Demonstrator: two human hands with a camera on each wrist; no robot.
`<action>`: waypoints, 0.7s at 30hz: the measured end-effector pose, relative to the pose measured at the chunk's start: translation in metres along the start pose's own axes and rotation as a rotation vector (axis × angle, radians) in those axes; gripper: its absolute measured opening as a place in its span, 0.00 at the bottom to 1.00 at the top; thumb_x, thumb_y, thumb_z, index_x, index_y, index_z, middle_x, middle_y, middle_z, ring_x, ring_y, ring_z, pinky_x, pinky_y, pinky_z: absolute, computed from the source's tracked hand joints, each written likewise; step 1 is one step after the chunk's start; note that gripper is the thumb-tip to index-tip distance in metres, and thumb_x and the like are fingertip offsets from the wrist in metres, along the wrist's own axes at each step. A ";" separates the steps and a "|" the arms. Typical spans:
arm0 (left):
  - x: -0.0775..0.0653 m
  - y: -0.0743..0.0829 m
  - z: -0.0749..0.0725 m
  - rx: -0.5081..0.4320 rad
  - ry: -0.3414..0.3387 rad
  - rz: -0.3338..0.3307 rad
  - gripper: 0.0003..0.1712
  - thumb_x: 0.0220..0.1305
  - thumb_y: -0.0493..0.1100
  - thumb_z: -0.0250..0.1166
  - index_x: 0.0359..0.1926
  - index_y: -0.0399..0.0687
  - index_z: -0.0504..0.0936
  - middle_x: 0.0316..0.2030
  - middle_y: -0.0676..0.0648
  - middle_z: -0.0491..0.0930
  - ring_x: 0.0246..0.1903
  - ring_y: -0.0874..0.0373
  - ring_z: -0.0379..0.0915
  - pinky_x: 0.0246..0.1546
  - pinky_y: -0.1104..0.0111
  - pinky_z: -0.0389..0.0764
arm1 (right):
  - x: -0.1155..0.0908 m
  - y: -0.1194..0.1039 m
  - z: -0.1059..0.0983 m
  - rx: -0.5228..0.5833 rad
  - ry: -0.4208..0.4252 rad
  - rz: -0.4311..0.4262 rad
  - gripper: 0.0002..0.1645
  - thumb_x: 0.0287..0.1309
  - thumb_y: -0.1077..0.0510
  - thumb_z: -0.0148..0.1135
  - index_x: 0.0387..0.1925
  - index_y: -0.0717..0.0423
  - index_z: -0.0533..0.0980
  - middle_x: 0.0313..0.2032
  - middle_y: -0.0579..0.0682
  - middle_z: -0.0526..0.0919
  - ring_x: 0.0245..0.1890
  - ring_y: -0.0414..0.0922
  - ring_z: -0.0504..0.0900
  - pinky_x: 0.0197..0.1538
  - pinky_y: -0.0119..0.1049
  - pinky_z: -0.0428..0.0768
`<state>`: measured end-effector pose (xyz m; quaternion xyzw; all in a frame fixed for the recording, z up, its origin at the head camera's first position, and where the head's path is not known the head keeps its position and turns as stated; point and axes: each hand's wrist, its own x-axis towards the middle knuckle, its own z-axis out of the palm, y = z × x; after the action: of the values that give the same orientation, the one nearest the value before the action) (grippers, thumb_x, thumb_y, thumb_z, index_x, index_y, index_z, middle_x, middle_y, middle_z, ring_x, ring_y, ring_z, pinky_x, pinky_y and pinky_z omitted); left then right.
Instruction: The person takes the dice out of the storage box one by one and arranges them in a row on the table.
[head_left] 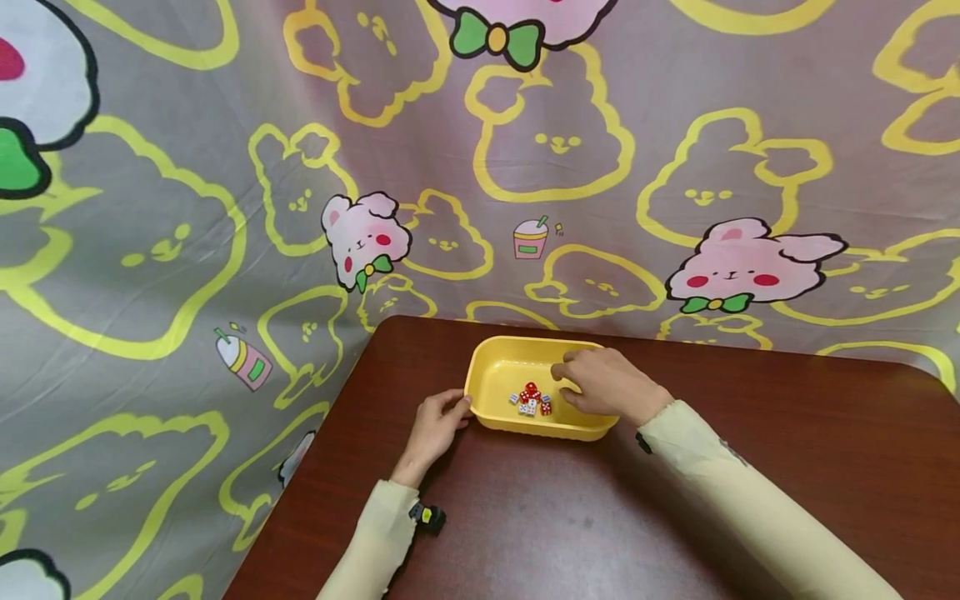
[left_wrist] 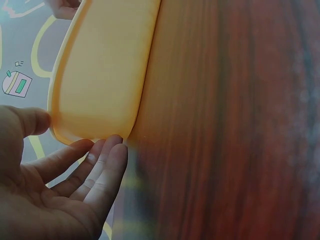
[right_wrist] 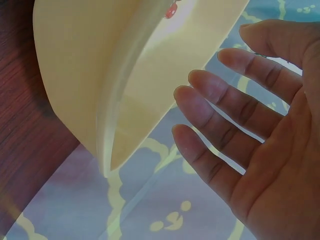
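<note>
From my end, the yellow tray point(head_left: 536, 427) sits on the table point(head_left: 525, 508), with the dice point(head_left: 532, 405) clustered inside near its front wall. My left hand point(head_left: 433, 429) steadies the left end, fingers fairly straight against it; my right hand point(head_left: 606, 383) hangs over the right side, relaxed and holding nothing. I'd keep the left light so nothing slides, and come at single dice from above. The tray's long axis runs left to right, right end slightly nearer; dice are cubes, without one.
</note>
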<state>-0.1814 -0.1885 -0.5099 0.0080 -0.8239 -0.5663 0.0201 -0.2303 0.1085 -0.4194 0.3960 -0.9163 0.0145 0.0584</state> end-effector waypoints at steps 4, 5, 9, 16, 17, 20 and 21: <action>0.000 0.000 0.000 -0.001 -0.004 0.000 0.20 0.77 0.43 0.60 0.59 0.32 0.83 0.52 0.33 0.86 0.47 0.46 0.88 0.47 0.61 0.92 | 0.001 0.000 0.002 -0.005 0.006 -0.009 0.07 0.59 0.52 0.72 0.37 0.48 0.83 0.27 0.44 0.79 0.26 0.41 0.74 0.30 0.39 0.79; 0.000 0.001 0.000 -0.003 -0.005 -0.001 0.20 0.77 0.43 0.60 0.59 0.32 0.83 0.52 0.33 0.86 0.47 0.47 0.88 0.47 0.61 0.92 | 0.002 0.000 0.002 -0.006 0.006 -0.009 0.07 0.59 0.52 0.72 0.37 0.48 0.83 0.27 0.44 0.79 0.26 0.41 0.74 0.30 0.39 0.79; -0.001 0.001 -0.001 -0.010 -0.009 -0.001 0.20 0.77 0.43 0.60 0.59 0.31 0.83 0.52 0.32 0.86 0.46 0.47 0.88 0.47 0.62 0.92 | 0.004 0.000 0.003 -0.001 -0.002 0.000 0.07 0.59 0.52 0.72 0.37 0.48 0.83 0.27 0.44 0.78 0.26 0.41 0.74 0.30 0.39 0.79; -0.001 0.001 -0.001 -0.010 -0.008 0.006 0.20 0.77 0.42 0.60 0.59 0.32 0.83 0.52 0.32 0.86 0.46 0.47 0.88 0.47 0.62 0.92 | 0.006 0.001 0.003 0.002 -0.001 -0.004 0.08 0.59 0.53 0.72 0.40 0.48 0.85 0.32 0.46 0.85 0.32 0.45 0.83 0.35 0.44 0.86; -0.001 0.001 -0.001 -0.010 -0.008 0.007 0.20 0.77 0.42 0.60 0.59 0.32 0.83 0.52 0.32 0.86 0.46 0.47 0.88 0.47 0.61 0.92 | 0.006 0.001 0.003 0.004 -0.002 -0.006 0.09 0.59 0.53 0.72 0.41 0.48 0.85 0.34 0.46 0.86 0.33 0.45 0.84 0.37 0.45 0.87; 0.000 0.001 0.000 -0.010 -0.007 0.006 0.20 0.77 0.42 0.60 0.59 0.32 0.83 0.52 0.32 0.86 0.46 0.47 0.88 0.47 0.61 0.92 | 0.008 0.000 0.003 0.014 -0.007 -0.010 0.10 0.60 0.53 0.72 0.42 0.49 0.86 0.35 0.47 0.87 0.33 0.45 0.84 0.38 0.45 0.87; 0.000 0.002 0.000 -0.010 -0.006 0.003 0.20 0.77 0.42 0.61 0.59 0.32 0.83 0.52 0.33 0.86 0.46 0.47 0.88 0.47 0.61 0.92 | 0.009 0.000 0.003 0.016 -0.009 -0.009 0.10 0.60 0.53 0.72 0.42 0.49 0.86 0.34 0.47 0.86 0.32 0.44 0.83 0.38 0.44 0.87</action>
<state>-0.1810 -0.1881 -0.5083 0.0049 -0.8210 -0.5706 0.0188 -0.2372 0.1018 -0.4211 0.4007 -0.9146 0.0196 0.0511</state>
